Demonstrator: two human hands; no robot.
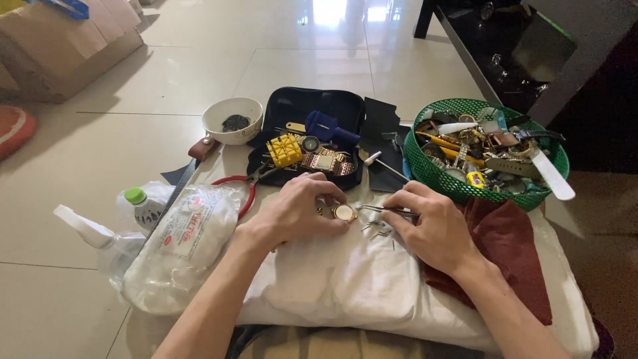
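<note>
- A white cloth (345, 279) covers the desk, likely to cushion and catch small parts.
- Left hand (296, 213) pins a gold watch (344, 213) with closed fingers, apparently to steady it.
- Right hand (435, 229) pinches tweezers (385, 210), tips at the watch.
- Beyond: red pliers (242, 187), black tool case (312, 136), white bowl (232, 119), green basket (488, 156) at the right edge; little free room.

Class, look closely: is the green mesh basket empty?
No, the green mesh basket is heaped with watch parts and tools.
</note>
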